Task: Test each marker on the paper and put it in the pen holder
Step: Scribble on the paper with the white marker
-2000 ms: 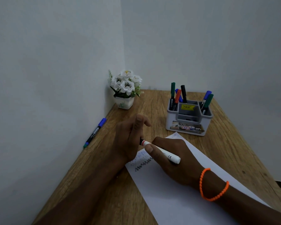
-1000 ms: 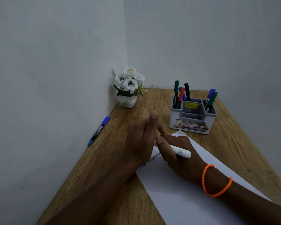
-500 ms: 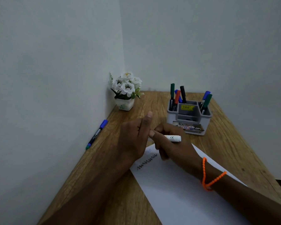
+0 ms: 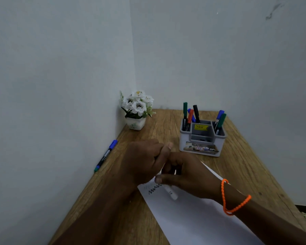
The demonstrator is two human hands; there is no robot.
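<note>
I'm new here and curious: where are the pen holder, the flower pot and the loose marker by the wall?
Pen holder [image 4: 200,149], head view, front wall.
Flower pot [image 4: 136,124], head view, white pot's side.
Loose marker [image 4: 105,155], head view, mid-barrel.

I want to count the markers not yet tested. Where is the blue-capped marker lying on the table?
In the head view, the blue-capped marker lies on the table's left edge against the wall, nearer than the flower pot and apart from the left hand.

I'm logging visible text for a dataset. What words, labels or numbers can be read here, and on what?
"49.00", roughly: yellow price sticker inside the pen holder; the small print under it is blurred.
"OP", cut off: front label of the pen holder; the rest is unreadable.
"CE" mark, blurred: white marker.
Print on the blue-capped marker by the wall: too small.
Scribbles on the paper: no words.
</note>
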